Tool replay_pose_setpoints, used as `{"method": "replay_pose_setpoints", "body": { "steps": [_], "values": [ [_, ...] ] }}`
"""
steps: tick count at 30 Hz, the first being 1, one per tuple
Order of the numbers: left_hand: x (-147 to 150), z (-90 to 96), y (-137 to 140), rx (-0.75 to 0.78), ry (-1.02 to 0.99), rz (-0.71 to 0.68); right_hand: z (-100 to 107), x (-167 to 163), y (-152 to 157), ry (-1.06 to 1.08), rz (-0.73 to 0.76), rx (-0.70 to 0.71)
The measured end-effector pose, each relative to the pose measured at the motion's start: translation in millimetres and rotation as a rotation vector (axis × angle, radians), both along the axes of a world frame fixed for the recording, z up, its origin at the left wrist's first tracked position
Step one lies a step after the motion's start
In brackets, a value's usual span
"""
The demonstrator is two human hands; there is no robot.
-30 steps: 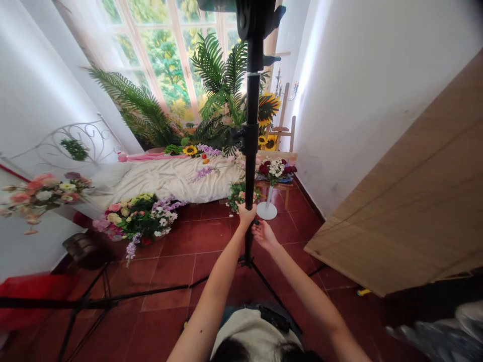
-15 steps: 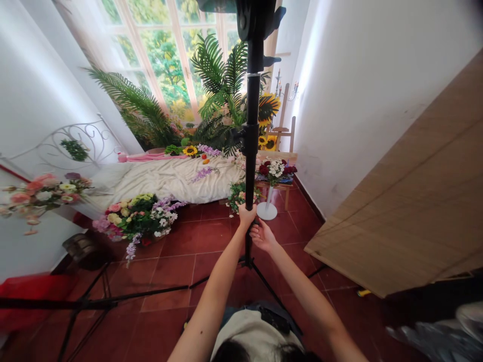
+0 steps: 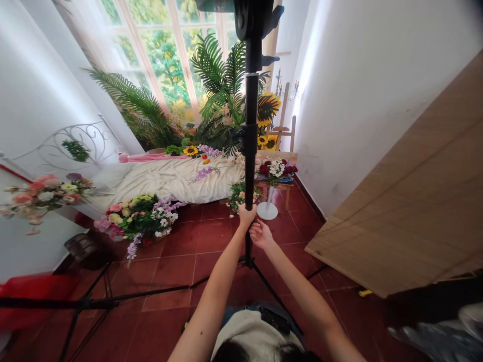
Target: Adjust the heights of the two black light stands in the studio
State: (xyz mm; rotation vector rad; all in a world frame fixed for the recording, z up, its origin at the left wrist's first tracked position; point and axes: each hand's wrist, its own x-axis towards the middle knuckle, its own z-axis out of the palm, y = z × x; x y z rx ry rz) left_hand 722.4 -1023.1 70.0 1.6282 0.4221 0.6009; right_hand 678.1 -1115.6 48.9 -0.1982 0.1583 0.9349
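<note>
A black light stand (image 3: 250, 171) rises upright in front of me, its tripod legs spread on the floor and its top cut off by the frame. My left hand (image 3: 247, 216) is wrapped round the lower part of the pole. Just below it, on the right side of the pole, my right hand (image 3: 261, 235) has its fingers curled at a small dark knob, mostly hidden by the fingers and left wrist. Higher up, the pole carries a collar with a clamp knob (image 3: 237, 134) and a black bracket (image 3: 256, 20).
Beyond the stand is a bed with a cream cover (image 3: 169, 176). Flower arrangements (image 3: 139, 218) stand before it. A white-based flower stand (image 3: 267, 211) and easel (image 3: 285, 130) are close behind the pole. At right leans a large wooden panel (image 3: 407, 216); another stand's legs (image 3: 86, 304) lie left.
Both hands keep their places on the stand, the right fingers shifting very slightly. The upper pole has tipped a little to the left in view.
</note>
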Motion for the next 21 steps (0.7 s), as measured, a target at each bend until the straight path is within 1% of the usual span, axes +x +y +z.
{"method": "replay_pose_setpoints", "body": {
  "steps": [3, 10, 13, 16, 18, 19, 21],
  "values": [
    [-1.3, 0.9, -0.2, 0.042, -0.019, -0.01, -1.3, 0.2, 0.9, 0.039, -0.039, 0.027],
    [-1.8, -1.1, 2.9, 0.056, 0.028, -0.037, 1.7, -7.8, 1.9, 0.029, -0.123, 0.155],
    [-7.3, 2.5, 7.0, 0.102, 0.032, -0.101, 6.1, -11.9, 1.6, -0.036, -0.127, 0.135],
    [-23.1, 2.5, 13.9, 0.154, -0.03, -0.181, 11.0, -14.8, 2.2, -0.017, -0.123, 0.072],
    [-43.1, -8.1, 23.5, 0.158, -0.088, -0.2, 13.6, -16.4, 3.1, 0.016, -0.13, 0.047],
    [-57.1, -18.4, 30.9, 0.15, -0.1, -0.194, 14.5, -17.1, 3.6, 0.024, -0.134, 0.039],
    [-95.5, -49.4, 52.2, 0.116, -0.042, -0.158, 15.8, -18.6, 4.7, 0.02, -0.131, 0.017]
  ]
}}
